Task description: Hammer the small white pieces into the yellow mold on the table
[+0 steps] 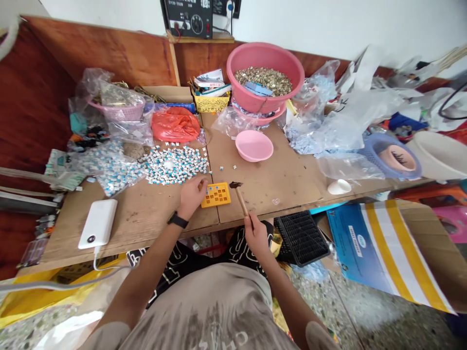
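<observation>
Head view: right hand closed round wooden-handled, dark-headed hammer, mid-frame. Left hand, fingers curled in, at left end of yellow rectangular plastic tray, frame centre, on brown counter; can't tell if it grips anything. Blue-yellow-white cardboard box, lower right: label partly legible, "POWDER".

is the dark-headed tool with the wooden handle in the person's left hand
No, the right hand grips the dark-headed tool, while the left hand is at the yellow rectangular tray.
</observation>
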`<control>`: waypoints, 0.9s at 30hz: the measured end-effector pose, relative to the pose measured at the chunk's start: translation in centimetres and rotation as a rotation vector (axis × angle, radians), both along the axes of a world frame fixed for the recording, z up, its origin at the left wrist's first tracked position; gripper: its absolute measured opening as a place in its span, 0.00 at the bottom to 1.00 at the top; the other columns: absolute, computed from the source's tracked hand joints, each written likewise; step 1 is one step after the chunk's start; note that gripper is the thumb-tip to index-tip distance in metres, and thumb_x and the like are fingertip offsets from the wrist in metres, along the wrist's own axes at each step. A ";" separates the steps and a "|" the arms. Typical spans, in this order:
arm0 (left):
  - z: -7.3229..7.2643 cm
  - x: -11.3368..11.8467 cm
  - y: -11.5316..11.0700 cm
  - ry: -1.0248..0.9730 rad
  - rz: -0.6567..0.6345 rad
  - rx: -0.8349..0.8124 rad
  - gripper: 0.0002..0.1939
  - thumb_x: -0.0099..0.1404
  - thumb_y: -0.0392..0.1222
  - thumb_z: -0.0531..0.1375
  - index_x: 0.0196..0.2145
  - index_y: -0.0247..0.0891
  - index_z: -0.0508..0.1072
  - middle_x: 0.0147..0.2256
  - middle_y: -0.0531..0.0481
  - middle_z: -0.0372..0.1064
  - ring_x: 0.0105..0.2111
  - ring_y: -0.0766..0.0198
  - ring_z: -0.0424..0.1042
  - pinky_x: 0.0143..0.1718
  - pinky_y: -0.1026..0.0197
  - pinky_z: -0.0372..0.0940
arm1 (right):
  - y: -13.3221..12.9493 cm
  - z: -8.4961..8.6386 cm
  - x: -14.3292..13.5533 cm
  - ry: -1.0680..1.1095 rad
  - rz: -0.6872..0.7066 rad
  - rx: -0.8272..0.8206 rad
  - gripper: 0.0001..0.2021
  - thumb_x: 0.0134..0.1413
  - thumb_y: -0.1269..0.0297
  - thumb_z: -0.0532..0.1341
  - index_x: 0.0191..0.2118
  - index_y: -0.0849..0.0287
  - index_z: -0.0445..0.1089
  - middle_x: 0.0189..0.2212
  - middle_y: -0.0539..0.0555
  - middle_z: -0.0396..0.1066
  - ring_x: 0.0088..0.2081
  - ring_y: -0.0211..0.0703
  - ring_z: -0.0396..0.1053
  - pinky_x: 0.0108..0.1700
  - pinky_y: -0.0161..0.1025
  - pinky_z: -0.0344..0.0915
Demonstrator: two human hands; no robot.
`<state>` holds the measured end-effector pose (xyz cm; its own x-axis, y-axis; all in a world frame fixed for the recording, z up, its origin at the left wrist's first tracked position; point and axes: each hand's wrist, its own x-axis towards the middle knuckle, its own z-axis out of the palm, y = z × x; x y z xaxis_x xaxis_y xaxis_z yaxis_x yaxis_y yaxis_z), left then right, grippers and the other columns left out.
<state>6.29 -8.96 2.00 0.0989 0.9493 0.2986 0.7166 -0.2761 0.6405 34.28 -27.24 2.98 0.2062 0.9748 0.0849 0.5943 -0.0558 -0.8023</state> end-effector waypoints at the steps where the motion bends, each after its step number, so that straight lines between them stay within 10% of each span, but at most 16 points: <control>1: 0.2 0.2 0.8 0.004 0.014 0.007 0.17 0.83 0.48 0.56 0.53 0.42 0.85 0.44 0.42 0.84 0.43 0.50 0.80 0.52 0.48 0.74 | -0.3 0.0 0.1 0.029 -0.019 -0.008 0.30 0.84 0.39 0.51 0.54 0.58 0.81 0.34 0.60 0.81 0.35 0.55 0.77 0.40 0.43 0.67; 5: 0.4 0.9 0.7 0.005 0.013 0.010 0.17 0.83 0.46 0.55 0.46 0.43 0.84 0.43 0.42 0.84 0.44 0.50 0.80 0.53 0.47 0.74 | -1.5 -1.4 0.2 0.116 -0.051 -0.057 0.31 0.82 0.35 0.53 0.51 0.58 0.80 0.29 0.54 0.75 0.29 0.49 0.70 0.36 0.41 0.62; 12: -0.2 -0.3 -6.5 -0.016 0.020 0.032 0.16 0.86 0.47 0.56 0.54 0.44 0.84 0.52 0.41 0.84 0.55 0.49 0.80 0.62 0.45 0.74 | -2.2 -4.0 -0.2 0.232 -0.044 -0.117 0.33 0.80 0.31 0.53 0.54 0.58 0.81 0.29 0.52 0.72 0.29 0.47 0.68 0.34 0.40 0.63; 19: -0.1 -5.3 -13.1 -0.035 0.225 0.085 0.17 0.86 0.47 0.57 0.63 0.46 0.81 0.60 0.39 0.82 0.62 0.47 0.81 0.68 0.40 0.74 | -1.7 -3.7 0.2 0.247 -0.020 -0.124 0.35 0.78 0.29 0.55 0.50 0.59 0.81 0.27 0.52 0.72 0.28 0.47 0.67 0.32 0.40 0.63; 24: 0.0 -8.6 -16.6 0.056 0.400 0.155 0.29 0.83 0.47 0.59 0.77 0.47 0.69 0.81 0.34 0.59 0.83 0.39 0.57 0.78 0.31 0.64 | -1.9 -4.1 0.7 0.240 -0.020 -0.155 0.36 0.77 0.26 0.56 0.49 0.58 0.82 0.27 0.54 0.74 0.27 0.48 0.67 0.32 0.41 0.62; 27: 1.0 -12.3 -16.7 0.053 0.585 0.133 0.28 0.82 0.50 0.60 0.75 0.45 0.72 0.75 0.31 0.68 0.79 0.37 0.65 0.75 0.32 0.65 | -2.0 -4.0 0.7 0.243 -0.009 -0.169 0.37 0.76 0.25 0.56 0.48 0.58 0.82 0.27 0.54 0.73 0.27 0.48 0.66 0.31 0.41 0.61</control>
<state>-5.99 -25.62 2.97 -0.4101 0.8056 0.4277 0.8040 0.0979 0.5865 35.01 -29.21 -1.02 0.2091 0.9690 -0.1313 0.3848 -0.2049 -0.9000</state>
